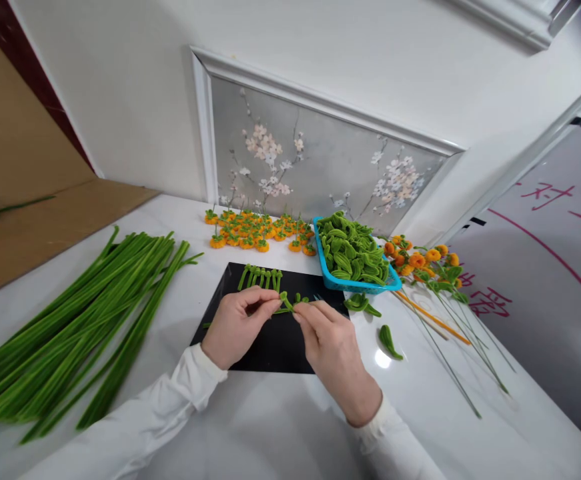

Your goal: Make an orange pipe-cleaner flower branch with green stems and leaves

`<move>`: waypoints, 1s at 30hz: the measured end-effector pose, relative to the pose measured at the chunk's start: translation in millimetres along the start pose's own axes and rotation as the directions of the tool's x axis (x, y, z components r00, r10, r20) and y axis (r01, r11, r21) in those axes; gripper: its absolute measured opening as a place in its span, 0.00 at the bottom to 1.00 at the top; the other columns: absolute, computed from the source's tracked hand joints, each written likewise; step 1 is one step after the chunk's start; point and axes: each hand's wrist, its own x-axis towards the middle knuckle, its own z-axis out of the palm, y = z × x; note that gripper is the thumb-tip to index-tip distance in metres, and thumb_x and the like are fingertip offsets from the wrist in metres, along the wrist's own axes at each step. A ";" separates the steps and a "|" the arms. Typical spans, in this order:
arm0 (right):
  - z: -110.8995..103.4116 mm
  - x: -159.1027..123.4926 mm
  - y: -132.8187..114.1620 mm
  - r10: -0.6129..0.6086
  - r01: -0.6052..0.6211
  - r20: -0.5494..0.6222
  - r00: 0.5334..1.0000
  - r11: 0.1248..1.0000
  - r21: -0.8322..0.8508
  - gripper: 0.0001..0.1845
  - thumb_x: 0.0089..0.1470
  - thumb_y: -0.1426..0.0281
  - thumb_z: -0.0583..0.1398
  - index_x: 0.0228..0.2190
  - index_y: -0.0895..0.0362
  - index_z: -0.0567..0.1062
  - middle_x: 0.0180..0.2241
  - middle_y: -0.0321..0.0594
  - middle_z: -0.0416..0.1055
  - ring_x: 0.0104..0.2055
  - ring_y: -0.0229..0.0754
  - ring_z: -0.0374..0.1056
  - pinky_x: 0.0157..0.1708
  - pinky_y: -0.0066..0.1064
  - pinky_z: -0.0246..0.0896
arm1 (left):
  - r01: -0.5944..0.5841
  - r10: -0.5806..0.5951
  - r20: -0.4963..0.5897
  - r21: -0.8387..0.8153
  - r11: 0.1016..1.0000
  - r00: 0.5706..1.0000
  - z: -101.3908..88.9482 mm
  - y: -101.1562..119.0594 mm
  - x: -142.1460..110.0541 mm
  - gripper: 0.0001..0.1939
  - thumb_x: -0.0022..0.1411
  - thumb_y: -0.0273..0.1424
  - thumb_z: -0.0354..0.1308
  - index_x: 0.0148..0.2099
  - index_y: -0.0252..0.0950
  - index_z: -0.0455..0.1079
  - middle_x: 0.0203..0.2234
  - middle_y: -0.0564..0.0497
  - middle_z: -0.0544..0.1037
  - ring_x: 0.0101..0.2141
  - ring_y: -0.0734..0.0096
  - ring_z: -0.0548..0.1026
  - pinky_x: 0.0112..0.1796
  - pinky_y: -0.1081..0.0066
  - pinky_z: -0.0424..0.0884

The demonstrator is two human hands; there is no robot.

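Above a black mat (275, 347), my left hand (237, 323) and my right hand (333, 347) face each other, fingertips pinched. Between them they hold a short piece of green pipe cleaner (285, 301) with a looped or knotted top; its exact shape is partly covered by the fingers. Behind it on the mat lies a row of several short green pipe-cleaner stems (260, 277) with knobbed ends. A few more small green pieces sit just beyond my right fingertips, partly hidden.
Long green pipe cleaners (85, 320) spread across the left. Several orange flower heads (250, 230) stand at the back. A blue basket (326, 270) holds green leaf shapes. Loose leaf pieces (388, 341), thin stems and an orange flower bunch (417, 260) lie on the right.
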 end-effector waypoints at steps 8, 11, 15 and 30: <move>-0.3 2.2 -3.1 -0.129 0.125 -0.023 0.991 0.982 -0.141 0.10 0.58 0.76 0.54 0.35 0.53 0.74 0.34 0.40 0.70 0.35 0.41 0.64 0.35 0.34 0.59 | -0.208 0.198 0.067 0.217 0.954 0.978 -1.6 3.3 -1.6 0.08 0.60 0.27 0.54 0.34 0.36 0.75 0.25 0.51 0.75 0.27 0.71 0.73 0.30 0.73 0.68; -0.1 4.8 -2.9 -0.137 0.130 -0.042 0.990 0.982 -0.140 0.10 0.59 0.74 0.54 0.35 0.53 0.75 0.34 0.41 0.70 0.35 0.41 0.64 0.35 0.34 0.59 | -0.270 0.239 0.146 0.264 0.926 0.960 -0.8 5.5 -3.4 0.09 0.61 0.26 0.52 0.34 0.36 0.75 0.24 0.51 0.74 0.27 0.71 0.71 0.29 0.72 0.67; 0.6 10.1 0.2 -0.062 0.063 -0.071 0.996 0.998 0.014 0.09 0.59 0.72 0.55 0.33 0.54 0.76 0.34 0.41 0.70 0.36 0.40 0.66 0.36 0.32 0.62 | -0.264 0.209 0.242 0.221 0.939 0.948 1.5 5.0 -5.1 0.10 0.62 0.27 0.52 0.31 0.36 0.74 0.22 0.53 0.71 0.25 0.72 0.69 0.28 0.73 0.65; -10.7 18.7 8.2 0.251 -0.255 0.060 0.966 0.892 0.374 0.05 0.51 0.72 0.62 0.24 0.57 0.76 0.24 0.33 0.67 0.24 0.33 0.61 0.25 0.26 0.57 | -0.157 0.162 0.210 -0.039 0.987 0.964 3.1 7.1 -3.3 0.07 0.56 0.25 0.57 0.28 0.36 0.75 0.21 0.54 0.73 0.24 0.74 0.70 0.28 0.74 0.66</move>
